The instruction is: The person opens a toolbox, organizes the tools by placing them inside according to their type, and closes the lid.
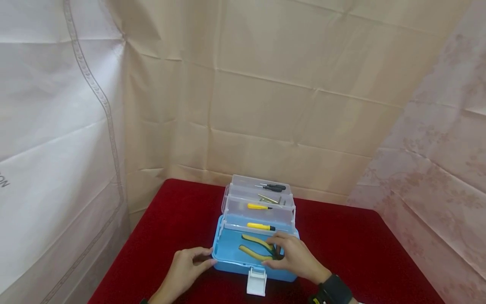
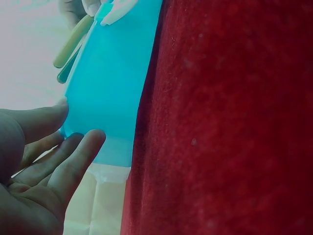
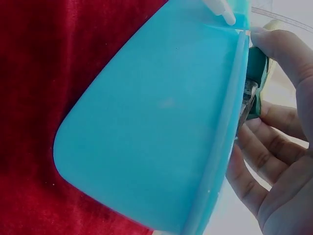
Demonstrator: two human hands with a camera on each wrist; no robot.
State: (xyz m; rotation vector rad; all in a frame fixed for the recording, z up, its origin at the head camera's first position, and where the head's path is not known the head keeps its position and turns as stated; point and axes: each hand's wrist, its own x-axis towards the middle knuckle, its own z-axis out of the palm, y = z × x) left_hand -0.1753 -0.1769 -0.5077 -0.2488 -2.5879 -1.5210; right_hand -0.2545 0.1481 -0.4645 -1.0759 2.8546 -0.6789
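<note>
A light-blue toolbox (image 1: 232, 267) stands wide open, its white front latch (image 1: 256, 282) hanging down. My left hand (image 1: 185, 267) holds its front left corner; in the left wrist view the thumb lies at the rim and the fingers at the end wall. With thumb and fingertips, my right hand (image 1: 294, 255) grips a pair of pliers (image 1: 255, 239) near the joint. Their two yellow handles point left over the box's bottom compartment. The jaws are mostly hidden by the hand; the right wrist view shows the dark metal joint (image 3: 250, 88) just beyond the box rim.
Clear tiered trays (image 1: 235, 217) rise behind the compartment. They hold a yellow-handled screwdriver (image 1: 260, 226), another yellow-handled tool (image 1: 258, 206), brass-coloured metal pieces (image 1: 268, 198) and black-handled screwdrivers (image 1: 274, 188). A red cloth (image 1: 182, 211) covers the table; beige sheeting (image 1: 262, 105) hangs behind.
</note>
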